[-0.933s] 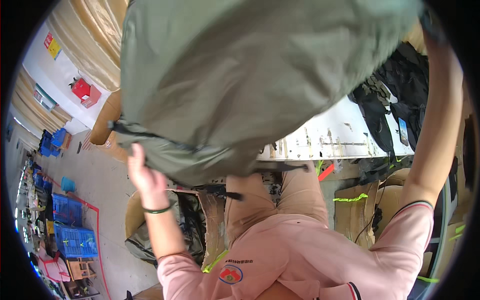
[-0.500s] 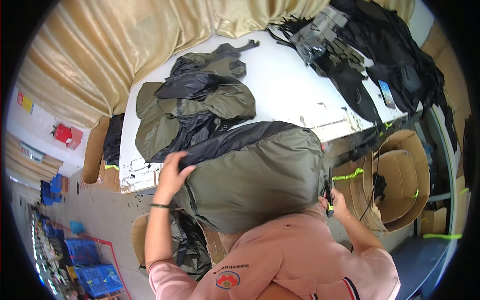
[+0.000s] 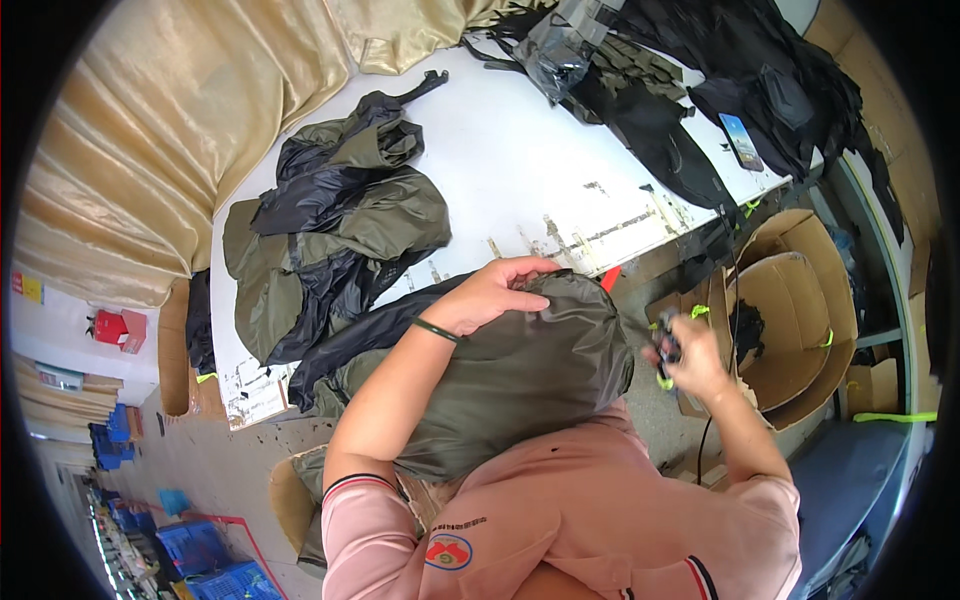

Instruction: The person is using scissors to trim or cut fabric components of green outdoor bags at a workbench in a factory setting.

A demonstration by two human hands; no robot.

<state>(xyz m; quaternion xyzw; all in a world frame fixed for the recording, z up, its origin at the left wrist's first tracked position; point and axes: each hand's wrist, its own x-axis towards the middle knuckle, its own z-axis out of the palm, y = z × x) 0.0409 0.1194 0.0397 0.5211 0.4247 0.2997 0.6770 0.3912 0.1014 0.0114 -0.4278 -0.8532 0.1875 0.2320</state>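
White table [image 3: 560,190] behind; left hand [image 3: 495,295] atop olive garment [image 3: 520,380], right hand [image 3: 690,365] beside, perhaps gripping tool.

Bright, even light, soft shadows, sharp centre; fisheye bends the edges into a black rim.

Matt olive cloth jacket [image 3: 520,390], worn white tabletop [image 3: 520,180]

A phone [image 3: 741,141] with a lit blue screen is lying at the bench's right edge among black garments. A clear plastic bag [image 3: 562,42] is sitting at the far end. Open brown cardboard boxes [image 3: 790,310] are standing beside the bench. A red box [image 3: 116,327] is hanging on the left wall, under a small yellow sign [image 3: 27,287].
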